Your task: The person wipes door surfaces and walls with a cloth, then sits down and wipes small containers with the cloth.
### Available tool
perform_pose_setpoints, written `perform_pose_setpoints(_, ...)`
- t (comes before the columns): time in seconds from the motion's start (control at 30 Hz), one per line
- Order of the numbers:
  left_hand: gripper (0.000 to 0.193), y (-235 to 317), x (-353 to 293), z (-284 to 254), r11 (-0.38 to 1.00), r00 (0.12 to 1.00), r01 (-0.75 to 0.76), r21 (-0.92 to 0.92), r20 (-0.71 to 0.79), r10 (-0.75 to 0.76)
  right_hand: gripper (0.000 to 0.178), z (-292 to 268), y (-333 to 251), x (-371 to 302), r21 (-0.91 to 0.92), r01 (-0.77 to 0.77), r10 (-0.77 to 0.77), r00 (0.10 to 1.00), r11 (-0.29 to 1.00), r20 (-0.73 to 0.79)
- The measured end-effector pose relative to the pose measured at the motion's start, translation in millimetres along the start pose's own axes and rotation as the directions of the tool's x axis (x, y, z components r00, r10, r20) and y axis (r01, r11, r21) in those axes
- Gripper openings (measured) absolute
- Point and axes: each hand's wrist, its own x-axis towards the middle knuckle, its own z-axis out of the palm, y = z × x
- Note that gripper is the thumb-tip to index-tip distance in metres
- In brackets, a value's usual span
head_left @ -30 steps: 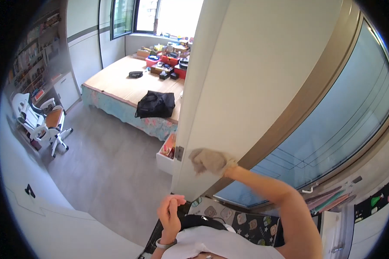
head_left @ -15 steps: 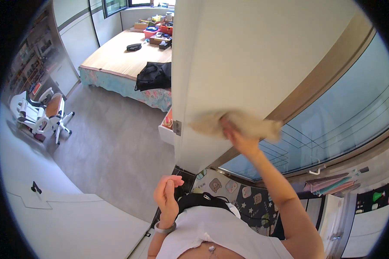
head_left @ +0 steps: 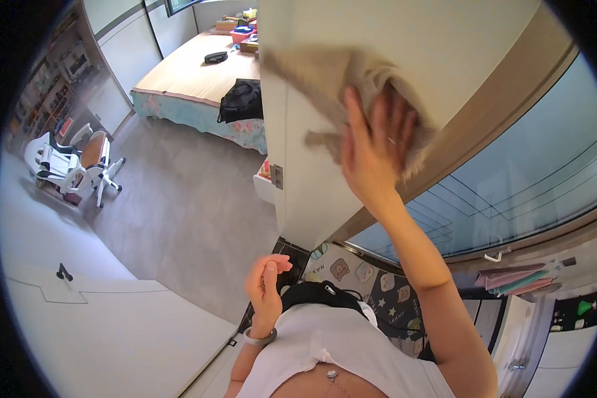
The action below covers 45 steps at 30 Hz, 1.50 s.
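Observation:
A beige cloth (head_left: 318,73) is bunched and spread against the upper part of a cream-white door panel (head_left: 444,46). My right hand (head_left: 377,142) is raised and pressed on the cloth, its fingers curling into the folds. Loose corners of the cloth stick out to the left, slightly blurred. A metal latch plate (head_left: 277,176) sits on the panel's left edge. My left hand (head_left: 266,288) is held low in front of my body, fingers bent together and the thumb against them; nothing shows in it. Its wrist wears a grey band (head_left: 259,337).
Beyond the panel stands a bed (head_left: 179,73) with a black bag (head_left: 242,101) on it. A white and brown chair (head_left: 73,162) is at the far left. A white cabinet (head_left: 113,325) fills the lower left. Right of the panel is a wood-framed glass pane (head_left: 530,166); cloths (head_left: 517,280) hang below it.
My right hand has moved up the panel with the cloth, which now lies more spread out. My left hand keeps its curled pose. The whole view has shifted slightly.

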Motion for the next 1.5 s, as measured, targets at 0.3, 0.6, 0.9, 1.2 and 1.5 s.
perform_pose_setpoints(0.3,0.029,12.8,2.2,8.0,0.998,0.998,0.044,0.046,-0.057,-0.041,0.039,101.7,37.8,-305.2,0.379,-0.526,-0.201,0.364,0.761,0.909)
perform_pose_setpoints(0.6,0.032,-1.4,16.0,27.2,0.988,0.997,0.07,0.135,-0.025,-0.067,0.049,17.3,67.4,-80.5,0.324,-0.09,0.033,0.984,0.942,0.176)
perform_pose_setpoints(0.9,0.028,-9.3,20.6,31.9,0.982,0.999,0.021,0.19,0.031,-0.027,0.046,107.3,39.0,-253.3,0.538,-0.496,0.379,0.868,0.682,0.319)
perform_pose_setpoints(1.2,0.028,-6.4,17.7,52.7,0.977,0.991,0.03,0.211,0.123,-0.057,0.018,94.8,57.1,-385.3,0.19,-0.803,0.256,0.389,0.564,0.885)
perform_pose_setpoints(1.5,0.027,-0.3,24.8,66.7,0.971,0.976,0.005,0.241,0.21,-0.057,0.042,-14.1,144.1,-106.2,0.583,-0.323,0.389,0.921,0.746,0.013)
